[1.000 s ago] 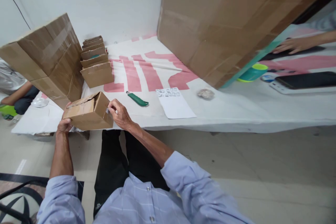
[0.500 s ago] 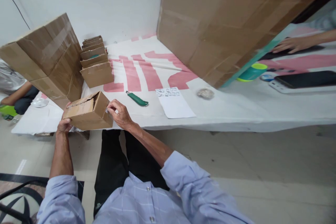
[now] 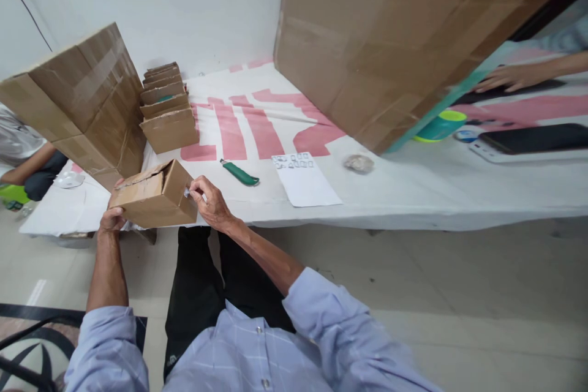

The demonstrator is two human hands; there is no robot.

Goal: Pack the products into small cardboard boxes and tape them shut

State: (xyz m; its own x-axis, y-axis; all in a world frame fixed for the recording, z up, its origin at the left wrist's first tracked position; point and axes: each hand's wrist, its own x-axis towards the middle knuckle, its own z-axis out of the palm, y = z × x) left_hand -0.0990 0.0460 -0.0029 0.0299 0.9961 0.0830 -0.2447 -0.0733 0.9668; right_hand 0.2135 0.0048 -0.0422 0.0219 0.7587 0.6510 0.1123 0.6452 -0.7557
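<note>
A small brown cardboard box (image 3: 158,202) is at the table's front edge, its top flaps closed with a ragged seam. My left hand (image 3: 113,211) grips its left end, thumb on the near side, other fingers partly hidden behind. At the box's right end, my right hand (image 3: 210,201) is closed in a pinch beside a small whitish piece (image 3: 186,192) on that face; whether the piece is tape or a sticker I cannot tell. A green-handled utility knife (image 3: 241,173) lies on the cloth to the right, and beyond it a white paper sheet (image 3: 305,180) printed with small pictures.
Several open cardboard boxes (image 3: 169,128) stand in a row behind. Large cartons rise at left (image 3: 87,98) and right (image 3: 390,43). A clear crumpled packet (image 3: 359,163) lies right of the sheet. Another person's hand (image 3: 509,78) and a phone (image 3: 537,138) are at far right.
My right hand has shifted slightly to the right, away from the box's end face, showing more of the whitish piece. The left hand and box stay nearly still.
</note>
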